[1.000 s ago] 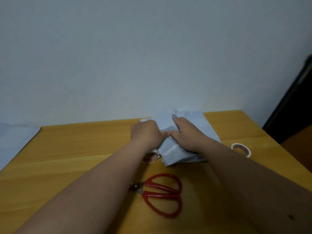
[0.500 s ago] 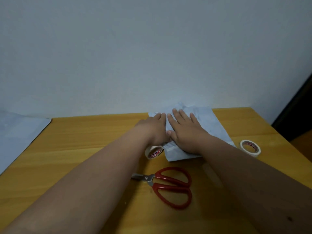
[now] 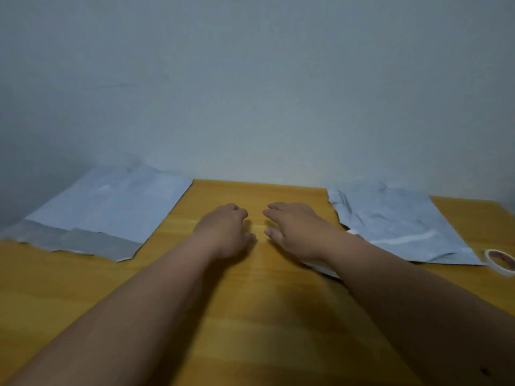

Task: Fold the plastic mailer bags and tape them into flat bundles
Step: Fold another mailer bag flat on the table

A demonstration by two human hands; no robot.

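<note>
A folded pale grey mailer bundle (image 3: 398,227) lies on the wooden table (image 3: 250,316) at the right, its near left edge hidden under my right forearm. A stack of flat unfolded mailer bags (image 3: 103,210) lies at the far left, with a darker flap along its near edge. My left hand (image 3: 225,229) and my right hand (image 3: 298,227) hover side by side over bare wood between the two, palms down, fingers loosely bent, holding nothing. A white tape roll (image 3: 500,259) sits at the right edge, just past the bundle.
A plain pale wall rises right behind the table's far edge. A small white bit (image 3: 351,232) shows beside my right wrist, perhaps a second tape roll. The scissors are out of view.
Both hands have lifted off the folded bundle and swung left over bare table. The view has turned left, bringing the flat stack into sight and losing the scissors.
</note>
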